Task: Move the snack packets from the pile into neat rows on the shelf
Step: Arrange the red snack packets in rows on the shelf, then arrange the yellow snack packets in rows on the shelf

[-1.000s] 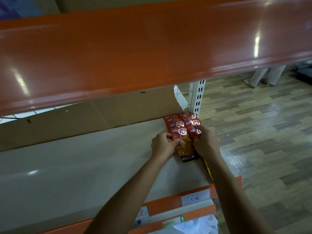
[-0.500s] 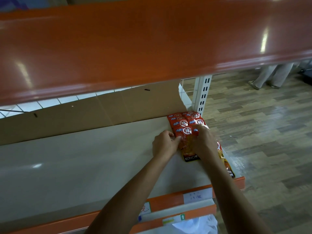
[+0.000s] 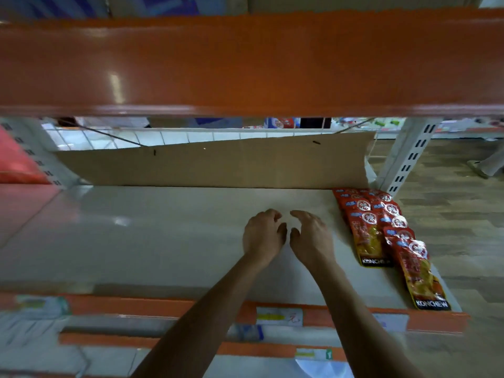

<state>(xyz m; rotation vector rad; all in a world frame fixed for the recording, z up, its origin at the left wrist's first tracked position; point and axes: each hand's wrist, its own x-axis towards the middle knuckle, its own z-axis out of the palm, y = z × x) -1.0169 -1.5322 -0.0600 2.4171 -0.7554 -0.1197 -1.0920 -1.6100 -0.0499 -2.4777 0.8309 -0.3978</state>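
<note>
Hovering both hands, my left hand and right hand, loosely curled and empty, over the shelf, I judge the snack packets shingled at its right end light, crinkly, slippery — best pinched by a sealed edge.

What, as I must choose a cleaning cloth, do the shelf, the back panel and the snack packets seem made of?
Shelf: pale and glossy, probably painted metal or laminate; it reflects light spots. Back panel: matt brown cardboard, with an uneven top edge. Snack packets: glossy printed plastic film, probably; they show sheen and creases.
</note>
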